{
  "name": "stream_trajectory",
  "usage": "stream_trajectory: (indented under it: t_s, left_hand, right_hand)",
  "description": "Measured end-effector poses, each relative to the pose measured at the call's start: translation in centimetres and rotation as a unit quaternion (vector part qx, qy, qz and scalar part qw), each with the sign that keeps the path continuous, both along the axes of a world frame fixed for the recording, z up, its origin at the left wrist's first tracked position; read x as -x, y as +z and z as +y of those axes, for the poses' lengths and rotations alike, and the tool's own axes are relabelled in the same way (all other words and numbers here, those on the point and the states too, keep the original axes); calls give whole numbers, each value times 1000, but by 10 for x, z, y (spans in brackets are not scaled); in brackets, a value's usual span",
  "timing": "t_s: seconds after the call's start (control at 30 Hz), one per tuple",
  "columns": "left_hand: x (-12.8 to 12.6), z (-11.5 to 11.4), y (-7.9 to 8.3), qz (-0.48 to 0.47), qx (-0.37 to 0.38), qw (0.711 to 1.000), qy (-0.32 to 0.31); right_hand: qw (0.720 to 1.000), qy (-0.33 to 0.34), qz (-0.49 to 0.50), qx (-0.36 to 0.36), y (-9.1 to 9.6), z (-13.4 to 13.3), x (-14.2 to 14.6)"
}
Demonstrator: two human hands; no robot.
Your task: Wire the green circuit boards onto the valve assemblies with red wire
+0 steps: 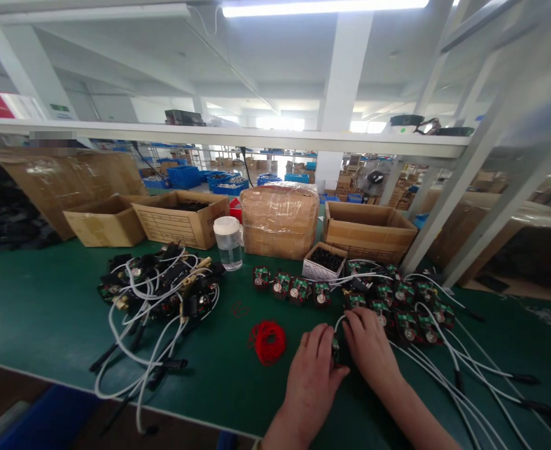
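Note:
My left hand (313, 369) is closed around a small black module with a green circuit board (335, 351), mostly hidden by the fingers. A white cable (339, 321) curves up from this module to the fingertips of my right hand (369, 344), which are bent and closed on it. Just behind my right hand lie several similar modules (405, 326) with green boards and round silver parts. A short row of modules (298, 289) sits farther back. To the left of my hands is a coil of red rubber bands or wire (269, 342); I cannot tell which.
A tangled pile of cabled modules (162, 287) lies at left. Behind stand a lidded clear jug (229, 242), a small box of black parts (324, 262), and cardboard boxes (279, 222). White cables (448, 381) trail along the right. A shelf post (448, 212) rises at right.

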State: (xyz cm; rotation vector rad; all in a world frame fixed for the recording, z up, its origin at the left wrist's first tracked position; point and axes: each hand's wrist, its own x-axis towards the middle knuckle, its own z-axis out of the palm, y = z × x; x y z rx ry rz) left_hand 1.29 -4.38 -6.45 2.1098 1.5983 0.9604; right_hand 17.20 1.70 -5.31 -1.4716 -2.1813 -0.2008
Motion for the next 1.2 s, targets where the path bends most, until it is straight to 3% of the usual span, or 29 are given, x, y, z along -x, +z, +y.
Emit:
stream_trajectory:
  t_s: [0.13, 0.3, 0.37, 0.47, 0.53, 0.67, 0.8, 0.93, 1.0, 1.2]
  left_hand:
    - [0, 2, 4, -4, 9, 1000, -14]
    - [18, -8, 10, -6, -13, 1000, 14]
    - [34, -16, 10, 4, -28, 995, 97]
    - [57, -25, 7, 43, -3, 963, 266]
    - [66, -26, 6, 86, 37, 947, 308]
    - [79, -19, 14, 117, 79, 939, 312]
    - [113, -16, 23, 122, 127, 918, 355]
    - [146, -19, 20, 74, 199, 938, 273]
    - [150, -20, 17, 55, 197, 948, 244]
    - [136, -13, 26, 118, 190, 940, 258]
  right_hand:
    - [996, -40, -85, 5, 2, -13, -9]
    - [1000, -13, -27, 3, -6, -21, -22]
    - [1000, -14, 19, -6, -9, -24, -27]
    - [997, 5, 79, -17, -11, -32, -31]
    - [993, 19, 112, -18, -10, -38, -30]
    - [987, 33, 157, -13, -5, -48, -21]
    - [983, 33, 179, -17, -3, -52, -22]
    - [981, 33, 191, -9, -10, -51, -27]
    - [980, 33, 196, -9, -13, -50, -27]
    - [979, 48, 196, -7, -14, -51, -26]
